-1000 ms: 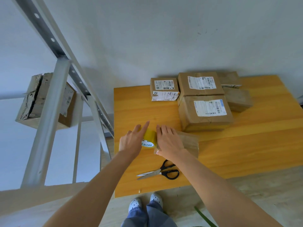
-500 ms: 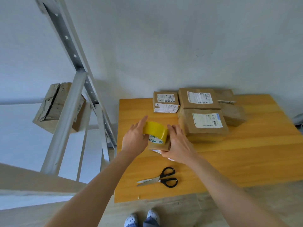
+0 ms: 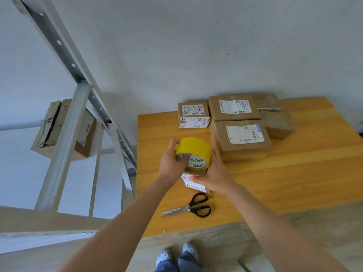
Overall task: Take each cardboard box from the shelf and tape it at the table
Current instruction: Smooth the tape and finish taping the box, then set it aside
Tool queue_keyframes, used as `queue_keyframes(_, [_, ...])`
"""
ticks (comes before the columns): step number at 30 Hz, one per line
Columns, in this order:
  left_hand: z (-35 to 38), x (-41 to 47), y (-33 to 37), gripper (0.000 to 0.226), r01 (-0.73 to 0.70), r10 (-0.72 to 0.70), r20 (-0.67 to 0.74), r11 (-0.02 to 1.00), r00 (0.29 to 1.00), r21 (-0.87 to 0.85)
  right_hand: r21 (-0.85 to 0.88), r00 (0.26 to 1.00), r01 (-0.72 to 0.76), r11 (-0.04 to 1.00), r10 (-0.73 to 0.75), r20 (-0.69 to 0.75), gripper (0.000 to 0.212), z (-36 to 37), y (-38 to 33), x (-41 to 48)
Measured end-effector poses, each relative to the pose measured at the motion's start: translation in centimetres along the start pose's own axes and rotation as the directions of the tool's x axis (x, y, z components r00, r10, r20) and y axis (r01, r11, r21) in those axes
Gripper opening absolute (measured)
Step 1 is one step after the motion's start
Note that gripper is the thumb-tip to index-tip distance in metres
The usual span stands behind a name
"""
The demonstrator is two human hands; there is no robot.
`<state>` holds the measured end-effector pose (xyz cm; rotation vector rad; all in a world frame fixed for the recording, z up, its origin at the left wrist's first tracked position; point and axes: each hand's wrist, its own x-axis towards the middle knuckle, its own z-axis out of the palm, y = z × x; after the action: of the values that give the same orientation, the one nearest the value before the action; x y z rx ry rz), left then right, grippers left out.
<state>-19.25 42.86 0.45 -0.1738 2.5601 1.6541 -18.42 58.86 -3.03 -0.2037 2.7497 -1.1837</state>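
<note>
Above the wooden table (image 3: 294,179) my left hand (image 3: 172,163) grips a yellow roll of tape (image 3: 193,153), thumb inside its core. My right hand (image 3: 214,173) holds a small cardboard box (image 3: 193,182) just under the roll, its white label facing me. The box is mostly hidden by my hands and the tape. One more cardboard box (image 3: 64,130) lies on the metal shelf (image 3: 64,138) at the left.
Several labelled cardboard boxes (image 3: 239,138) are grouped at the back of the table against the wall. Black-handled scissors (image 3: 188,207) lie near the table's front edge. The shelf's metal posts stand close to the table's left side.
Both hands have lifted the tape roll and the small box off the table and brought them up towards me. The view has tilted upward.
</note>
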Motion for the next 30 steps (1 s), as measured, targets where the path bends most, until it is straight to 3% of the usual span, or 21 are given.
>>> queue_keyframes(8, [2.0, 0.2, 1.1, 0.029, -0.076, 0.062, 0.099, 0.987, 0.993, 0.142, -0.017, 0.998, 0.018, 1.0, -0.017, 0.055, 0.083, -1.7, 1.1, -1.1])
queue_keyframes(13, [1.2, 0.5, 2.0, 0.035, -0.191, 0.156, 0.127, 0.916, 0.98, 0.354, -0.07, 0.997, -0.016, 0.997, 0.021, 0.074, 0.087, -2.2, 2.2, -1.6])
queue_keyframes(19, [-3.5, 2.5, 1.6, 0.035, -0.266, 0.26, 0.111, 0.695, 0.959, 0.668, -0.077, 0.992, -0.073, 0.994, 0.08, 0.095, 0.095, -2.9, 2.5, -2.0])
queue_keyframes(25, [-5.5, 3.5, -0.1, 0.038, -0.208, 0.171, 0.143, 0.468, 0.975, 0.859, -0.089, 0.99, -0.078, 0.993, 0.087, 0.111, 0.096, -3.1, 2.7, -2.0])
queue_keyframes(30, [-5.2, 3.8, -2.1, 0.044, -0.178, 0.135, 0.133, 0.415, 0.982, 0.892, -0.106, 0.989, -0.08, 0.991, 0.092, 0.113, 0.097, -3.4, 3.0, -2.0])
